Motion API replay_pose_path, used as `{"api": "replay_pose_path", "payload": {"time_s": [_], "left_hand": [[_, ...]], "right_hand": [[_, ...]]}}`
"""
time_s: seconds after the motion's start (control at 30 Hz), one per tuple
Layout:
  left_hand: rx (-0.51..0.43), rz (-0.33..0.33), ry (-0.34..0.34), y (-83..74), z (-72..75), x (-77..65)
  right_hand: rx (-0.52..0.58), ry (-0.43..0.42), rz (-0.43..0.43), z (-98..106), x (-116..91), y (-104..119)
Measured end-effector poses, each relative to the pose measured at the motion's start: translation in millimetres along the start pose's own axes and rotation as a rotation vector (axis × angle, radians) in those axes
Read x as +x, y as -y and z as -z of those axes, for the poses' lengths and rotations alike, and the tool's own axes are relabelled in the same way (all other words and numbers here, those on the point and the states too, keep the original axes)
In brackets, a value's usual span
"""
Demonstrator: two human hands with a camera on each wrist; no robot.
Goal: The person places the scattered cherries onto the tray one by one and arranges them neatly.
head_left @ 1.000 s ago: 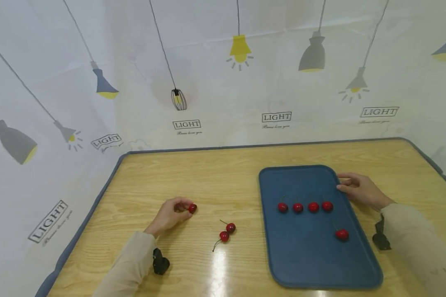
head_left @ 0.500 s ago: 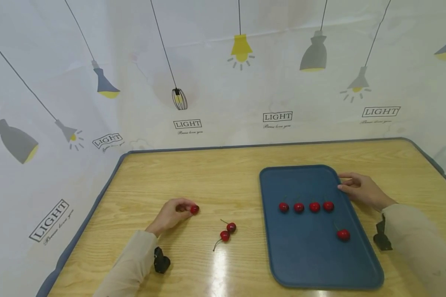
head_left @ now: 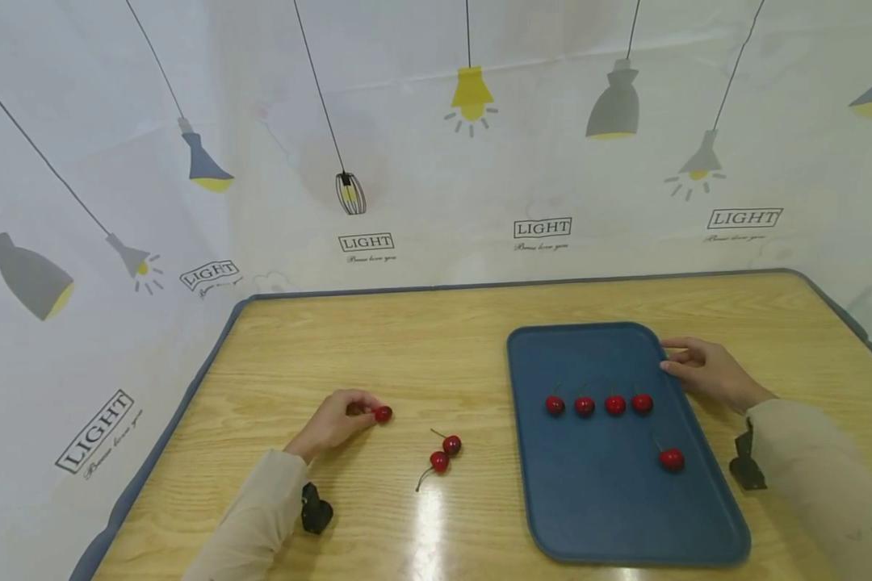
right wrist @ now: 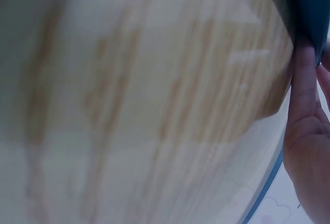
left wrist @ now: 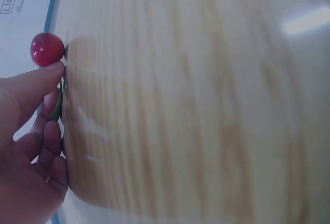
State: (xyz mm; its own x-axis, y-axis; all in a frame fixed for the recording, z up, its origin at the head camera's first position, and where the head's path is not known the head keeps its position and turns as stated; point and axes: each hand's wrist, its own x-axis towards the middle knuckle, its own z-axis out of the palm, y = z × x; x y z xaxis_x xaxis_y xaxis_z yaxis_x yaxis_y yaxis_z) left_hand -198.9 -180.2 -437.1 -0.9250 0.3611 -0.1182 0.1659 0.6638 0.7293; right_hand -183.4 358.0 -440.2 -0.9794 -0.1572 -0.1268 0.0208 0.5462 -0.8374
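On the wooden table's left side, my left hand [head_left: 337,423] pinches a red cherry [head_left: 383,414] at the fingertips. The left wrist view shows this cherry [left wrist: 47,49] against the thumb tip, with a bit of green stem [left wrist: 58,105] between the fingers. Two more cherries [head_left: 446,453] with stems lie close together on the wood, right of that hand. My right hand [head_left: 715,375] holds the right rim of a blue tray [head_left: 618,516], thumb at the edge. Several cherries [head_left: 599,404] form a row across the tray, and a single cherry [head_left: 672,460] lies nearer me on its right side.
The wooden table [head_left: 378,347] is bordered by a blue edge strip [head_left: 436,288]. Behind and beside it hangs a pale sheet [head_left: 421,161] printed with lamps. A dark device [head_left: 316,510] is on the left wrist, and another [head_left: 748,464] on the right.
The cherry in my left hand has shifted slightly right and toward me at the fingertips. The right hand, tray and other cherries keep their places.
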Motion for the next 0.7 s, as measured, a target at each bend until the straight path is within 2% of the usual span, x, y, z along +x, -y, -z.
{"api": "replay_pose_path", "payload": {"time_s": [0.33, 0.57, 0.7], "left_hand": [[0.031, -0.013, 0.008, -1.3, -1.2, -1.1], [0.045, 0.04, -0.035, -0.4, 2.0, -3.2], [0.037, 0.04, -0.047, 1.4, 5.2, -5.2]], "right_hand": [[0.007, 0.001, 0.031, 0.1, -0.8, -1.1], [0.011, 0.005, 0.027, 0.3, -1.6, -0.5], [0.015, 0.005, 0.025, 0.3, -2.1, 1.1]]}}
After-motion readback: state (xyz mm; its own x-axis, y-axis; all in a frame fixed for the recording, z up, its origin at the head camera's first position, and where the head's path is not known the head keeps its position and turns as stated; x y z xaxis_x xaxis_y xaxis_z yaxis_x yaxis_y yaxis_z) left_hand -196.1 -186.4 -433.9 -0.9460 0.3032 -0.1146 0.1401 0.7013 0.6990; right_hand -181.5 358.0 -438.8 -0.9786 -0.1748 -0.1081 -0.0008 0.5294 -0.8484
